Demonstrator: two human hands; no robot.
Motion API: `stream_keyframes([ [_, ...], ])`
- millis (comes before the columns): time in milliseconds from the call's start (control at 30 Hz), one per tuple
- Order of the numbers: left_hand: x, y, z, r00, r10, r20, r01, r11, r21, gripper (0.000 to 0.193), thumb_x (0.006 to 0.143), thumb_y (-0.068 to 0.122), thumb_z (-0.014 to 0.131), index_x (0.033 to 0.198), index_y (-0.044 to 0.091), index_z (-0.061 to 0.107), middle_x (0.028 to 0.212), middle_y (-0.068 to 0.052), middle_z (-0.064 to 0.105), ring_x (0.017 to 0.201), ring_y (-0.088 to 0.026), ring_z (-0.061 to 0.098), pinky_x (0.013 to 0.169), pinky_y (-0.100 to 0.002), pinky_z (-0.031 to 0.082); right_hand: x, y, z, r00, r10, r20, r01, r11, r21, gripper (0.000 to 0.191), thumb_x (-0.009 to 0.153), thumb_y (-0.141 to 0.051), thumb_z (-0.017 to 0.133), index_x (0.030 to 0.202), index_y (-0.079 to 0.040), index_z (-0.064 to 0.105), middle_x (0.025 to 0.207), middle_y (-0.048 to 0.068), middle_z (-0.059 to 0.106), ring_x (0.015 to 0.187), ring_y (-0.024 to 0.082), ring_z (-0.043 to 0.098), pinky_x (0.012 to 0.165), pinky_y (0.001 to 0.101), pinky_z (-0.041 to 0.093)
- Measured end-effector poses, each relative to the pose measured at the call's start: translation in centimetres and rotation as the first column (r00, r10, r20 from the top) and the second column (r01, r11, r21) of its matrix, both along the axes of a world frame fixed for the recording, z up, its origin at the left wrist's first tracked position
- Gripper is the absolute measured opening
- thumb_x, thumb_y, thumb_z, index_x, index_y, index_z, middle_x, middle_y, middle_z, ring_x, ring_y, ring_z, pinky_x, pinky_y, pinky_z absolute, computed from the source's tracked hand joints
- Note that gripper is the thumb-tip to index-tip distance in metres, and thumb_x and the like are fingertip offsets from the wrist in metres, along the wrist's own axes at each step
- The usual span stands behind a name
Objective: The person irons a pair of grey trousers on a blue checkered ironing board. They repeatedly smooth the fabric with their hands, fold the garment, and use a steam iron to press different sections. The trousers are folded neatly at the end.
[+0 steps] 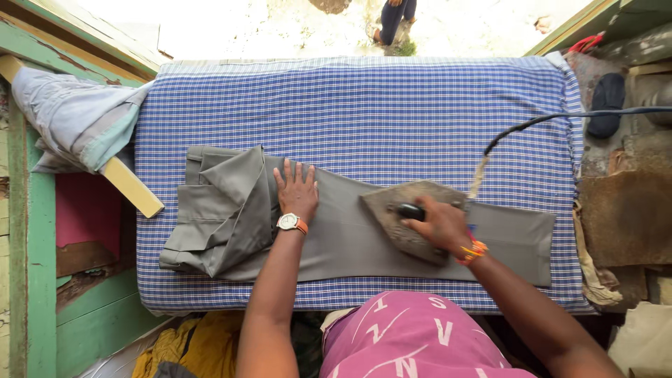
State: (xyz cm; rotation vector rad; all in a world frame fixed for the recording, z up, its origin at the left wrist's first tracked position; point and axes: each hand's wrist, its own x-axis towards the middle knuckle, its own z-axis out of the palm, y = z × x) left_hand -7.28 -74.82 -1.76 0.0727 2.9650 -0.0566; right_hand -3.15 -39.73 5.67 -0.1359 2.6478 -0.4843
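Right hand [439, 222] grips iron [409, 218] on grey trousers [336, 234] (left hand [297, 190] flat).

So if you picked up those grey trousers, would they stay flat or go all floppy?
Probably floppy: the grey trousers already fold and bunch in soft creases at the waist end. They likely slide easily too, since the left hand presses flat on them while the right hand holds the iron. They look light.

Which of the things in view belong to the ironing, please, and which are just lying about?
In use: grey trousers, iron, its cord, checked blue pad, left hand, right hand.
Lying about: pale garment, dark sandal, yellow cloth.
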Motion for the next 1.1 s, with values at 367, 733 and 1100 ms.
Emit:
stream_keyframes([
  [367,14.4,4.6,1.5,0.978,-0.032,-0.205,0.073,0.977,0.199,0.064,0.097,0.043,0.050,0.153,0.014,0.041,0.162,-0.014,0.034,0.149,-0.042,0.025,0.117,-0.066,0.017,-5.4,-6.0,4.6,0.794,0.213,0.569,0.148,0.841,-0.521,0.074,0.090,-0.028,0.061,0.159,-0.033,0.034,0.149,0.007,0.056,0.107,0.050,0.065,0.092,0.0515,0.054],
  [733,37.5,3.8,-0.3,0.093,0.993,0.074,-0.994,0.096,-0.048,0.080,0.099,0.065,0.043,0.158,0.012,0.029,0.165,-0.014,0.024,0.146,-0.046,0.021,0.117,-0.060,0.022,1.6,-0.6,1.2,0.985,0.166,-0.047,-0.168,0.863,-0.476,0.060,0.101,-0.036,0.055,0.157,-0.022,0.037,0.146,0.017,0.058,0.132,0.036,0.058,0.110,0.0434,0.044],
  [1100,31.3,19.7,1.3,0.822,0.554,-0.128,-0.532,0.829,0.174,0.052,0.095,0.043,0.055,0.142,0.021,0.051,0.158,-0.010,0.039,0.148,-0.034,0.031,0.118,-0.062,0.024,6.8,21.3,4.1,0.995,0.093,-0.019,-0.095,0.956,-0.276,0.060,0.096,-0.040,0.061,0.153,-0.027,0.046,0.138,0.018,0.065,0.124,0.034,0.065,0.101,0.0412,0.052],
])
